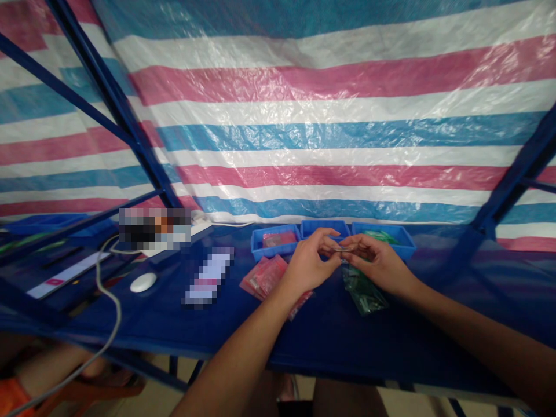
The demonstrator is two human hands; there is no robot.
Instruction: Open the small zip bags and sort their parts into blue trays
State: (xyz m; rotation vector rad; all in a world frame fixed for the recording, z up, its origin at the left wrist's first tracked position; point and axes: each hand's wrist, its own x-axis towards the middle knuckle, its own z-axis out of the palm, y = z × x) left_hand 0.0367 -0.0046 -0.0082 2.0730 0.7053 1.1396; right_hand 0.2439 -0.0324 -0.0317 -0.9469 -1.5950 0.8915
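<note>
Above the blue table, my left hand [313, 259] and my right hand [374, 262] meet with fingertips pinched on a small thin piece [341, 249], too small to identify. Pink plastic packets [263, 275] lie beneath and left of my left wrist. Under my right hand rest dark green plastic packets [365, 294]. Behind the hands stand a left blue bin [260, 250] with a pink packet in it, a middle blue bin [324, 225] partly hidden by my left hand, and a right blue bin [405, 248] containing green packets.
A pixelated phone-shaped thing [209, 277] and a white oval object [143, 282] lie to the left. A pale cable [116, 315] hangs over the table edge. Blue posts [150, 162] and a striped tarp [325, 133] stand behind. Another person's arm [54, 368] shows lower left.
</note>
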